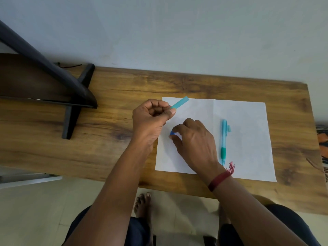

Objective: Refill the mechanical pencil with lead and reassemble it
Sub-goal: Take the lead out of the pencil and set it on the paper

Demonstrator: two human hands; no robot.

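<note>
Right hand (195, 141) pinches a small blue cap (171, 133) low over the paper (248, 121); pencil (223, 139) lies just right of it. Farther out, left hand (149, 119) pinches the teal lead tube (180, 102) by one end. Risk: if the tube is uncapped, a tilt spills the leads.

Table (195, 82): wood-grain top, brown, knotty, low sheen. Paper sheet (248, 121): white, matt, one crease. Mechanical pencil (224, 132): translucent blue plastic, glossy; grip (223, 152) opaque teal, looks rubbery. Lead tube (179, 102): translucent blue plastic. Small cap (171, 133): darker blue plastic. Wrist thread (220, 180): red cloth, frayed end.
</note>
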